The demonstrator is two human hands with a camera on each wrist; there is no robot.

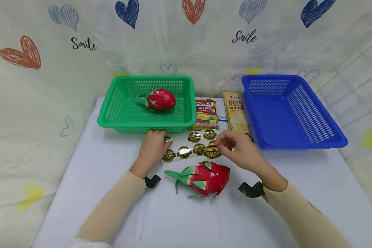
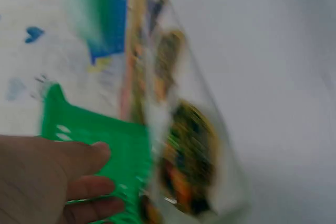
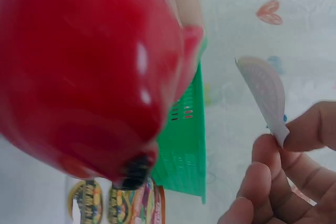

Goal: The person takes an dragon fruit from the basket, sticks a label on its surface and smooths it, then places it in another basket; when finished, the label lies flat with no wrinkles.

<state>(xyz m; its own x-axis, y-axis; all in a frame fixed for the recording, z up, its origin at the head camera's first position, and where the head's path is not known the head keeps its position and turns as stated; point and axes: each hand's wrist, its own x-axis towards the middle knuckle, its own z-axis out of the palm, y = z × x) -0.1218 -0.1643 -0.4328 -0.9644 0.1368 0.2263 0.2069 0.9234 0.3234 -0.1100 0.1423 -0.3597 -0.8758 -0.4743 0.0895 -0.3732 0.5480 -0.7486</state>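
Observation:
In the right wrist view, my right hand [image 1: 240, 151] pinches a peeled sticker [image 3: 265, 90] between thumb and index finger; its pale back curves upward. My left hand [image 1: 152, 146] is at the left end of the sticker sheet [image 1: 190, 155], its fingertips near the green basket's front wall; in the left wrist view its thumb and fingers are extended, with nothing seen in them. Round gold-and-black fruit stickers dot the clear sheet. A red dragon fruit [image 1: 209, 178] with green scales lies on the table just in front of the sheet, between my forearms.
Behind my left hand stands a green basket [image 1: 147, 125] with another dragon fruit [image 1: 162, 100] inside. A blue basket [image 1: 300, 143] stands at the back right. Between them lie a Fox's candy bag [image 1: 206, 115] and a yellow pasta packet [image 1: 235, 112]. A printed curtain [image 1: 186, 48] hangs behind.

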